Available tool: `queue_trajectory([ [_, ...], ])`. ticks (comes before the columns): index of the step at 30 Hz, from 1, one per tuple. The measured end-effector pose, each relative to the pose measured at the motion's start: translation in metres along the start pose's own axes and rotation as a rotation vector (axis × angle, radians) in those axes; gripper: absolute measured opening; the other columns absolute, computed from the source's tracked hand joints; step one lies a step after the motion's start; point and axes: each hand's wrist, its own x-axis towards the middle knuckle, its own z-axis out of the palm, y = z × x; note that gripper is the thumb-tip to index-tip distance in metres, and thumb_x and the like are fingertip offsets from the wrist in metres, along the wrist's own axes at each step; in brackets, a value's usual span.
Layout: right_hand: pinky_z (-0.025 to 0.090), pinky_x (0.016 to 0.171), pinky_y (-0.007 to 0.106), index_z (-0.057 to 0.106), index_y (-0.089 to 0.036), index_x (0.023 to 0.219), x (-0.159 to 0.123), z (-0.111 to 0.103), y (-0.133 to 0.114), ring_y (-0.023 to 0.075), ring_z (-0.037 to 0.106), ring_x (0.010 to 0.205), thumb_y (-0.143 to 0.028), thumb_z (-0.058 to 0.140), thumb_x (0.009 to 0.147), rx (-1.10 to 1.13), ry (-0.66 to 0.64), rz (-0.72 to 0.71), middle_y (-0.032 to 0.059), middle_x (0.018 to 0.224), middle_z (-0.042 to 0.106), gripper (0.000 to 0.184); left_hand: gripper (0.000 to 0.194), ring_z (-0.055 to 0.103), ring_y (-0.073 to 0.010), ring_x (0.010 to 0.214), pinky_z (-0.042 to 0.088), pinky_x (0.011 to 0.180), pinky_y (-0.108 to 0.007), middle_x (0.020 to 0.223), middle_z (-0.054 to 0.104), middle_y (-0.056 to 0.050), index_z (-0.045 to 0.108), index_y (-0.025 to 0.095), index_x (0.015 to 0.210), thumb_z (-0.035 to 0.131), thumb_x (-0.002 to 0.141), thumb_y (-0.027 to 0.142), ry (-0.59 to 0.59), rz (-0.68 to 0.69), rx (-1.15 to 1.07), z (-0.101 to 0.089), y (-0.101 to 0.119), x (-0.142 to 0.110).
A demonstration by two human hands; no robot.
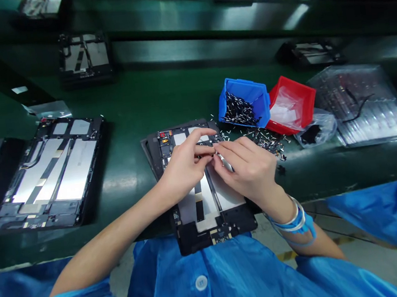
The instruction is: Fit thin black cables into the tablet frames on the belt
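An opened tablet (188, 210), its battery cells and ribbon cables bare, lies in front of me on top of a stack of dark panels (148, 154) and juts over the table edge. Over its upper part, my left hand (190, 164) has its thumb and middle finger pinched together, with the index finger reaching to the upper right corner. My right hand (247, 166) meets it there, thumb and fingertips pressed together, with a wristband (296, 223) on that wrist. Whatever small piece lies between the fingertips is too small to make out.
Right of the tablet stand a blue bin (260, 99) of small black parts and a red bin (304, 97) with plastic film. Loose small parts (266, 140) are scattered before them. Clear plastic trays (371, 106) lie far right. Another opened tablet (50, 173) rests at left.
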Motion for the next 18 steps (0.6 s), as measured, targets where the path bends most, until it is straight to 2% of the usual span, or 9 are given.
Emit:
queue_trajectory([
  [3, 0.046, 0.054, 0.028, 0.071, -0.014, 0.079, -0.001, -0.002, 0.006, 0.0153, 0.062, 0.063, -0.011, 0.058, 0.083, 0.007, -0.012, 0.015, 0.0036, 0.074, 0.074, 0.013, 0.046, 0.066, -0.0091, 0.058, 0.048, 0.050, -0.015, 0.078, 0.073, 0.000, 0.055, 0.018, 0.116, 0.053, 0.074, -0.002, -0.019, -0.045, -0.045, 0.000, 0.000, 0.002],
  [5, 0.047, 0.057, 0.028, 0.070, -0.015, 0.079, -0.006, -0.003, 0.018, 0.0150, 0.062, 0.064, -0.012, 0.058, 0.083, -0.010, 0.004, 0.056, 0.0029, 0.073, 0.074, 0.013, 0.048, 0.069, -0.0122, 0.063, 0.046, 0.045, -0.015, 0.080, 0.074, -0.002, 0.055, 0.017, 0.118, 0.052, 0.074, -0.002, -0.025, -0.095, -0.101, -0.001, 0.001, 0.003],
  [9, 0.046, 0.058, 0.030, 0.072, -0.018, 0.079, -0.024, -0.005, 0.054, 0.0168, 0.061, 0.061, -0.015, 0.059, 0.083, -0.176, 0.057, 0.256, 0.0023, 0.067, 0.071, 0.014, 0.057, 0.071, -0.0160, 0.067, 0.046, 0.043, -0.016, 0.084, 0.075, -0.006, 0.052, 0.014, 0.129, 0.055, 0.073, 0.001, -0.048, -0.154, -0.201, -0.004, 0.004, 0.005],
  [12, 0.045, 0.057, 0.033, 0.073, -0.019, 0.098, -0.033, -0.009, 0.065, 0.0202, 0.061, 0.065, -0.015, 0.059, 0.082, -0.216, -0.006, 0.362, 0.0043, 0.072, 0.071, 0.022, 0.066, 0.072, -0.0188, 0.069, 0.049, 0.046, -0.019, 0.083, 0.075, -0.008, 0.047, 0.012, 0.137, 0.060, 0.073, 0.005, -0.072, -0.158, -0.257, -0.008, 0.005, 0.006],
  [15, 0.049, 0.066, 0.035, 0.066, -0.022, 0.118, -0.029, -0.015, 0.054, 0.0215, 0.062, 0.078, -0.015, 0.062, 0.082, -0.100, -0.043, 0.299, 0.0059, 0.088, 0.071, 0.037, 0.070, 0.072, -0.0202, 0.069, 0.050, 0.047, -0.020, 0.084, 0.075, -0.008, 0.045, 0.014, 0.140, 0.063, 0.073, 0.007, -0.074, -0.154, -0.276, -0.009, 0.003, 0.007],
  [18, 0.050, 0.067, 0.034, 0.070, -0.023, 0.106, -0.018, -0.014, 0.036, 0.0198, 0.062, 0.079, -0.015, 0.062, 0.084, 0.012, -0.083, 0.155, 0.0044, 0.087, 0.071, 0.024, 0.070, 0.072, -0.0200, 0.067, 0.050, 0.046, -0.020, 0.082, 0.075, -0.008, 0.046, 0.014, 0.140, 0.065, 0.073, 0.007, -0.080, -0.163, -0.304, -0.008, 0.005, 0.008],
])
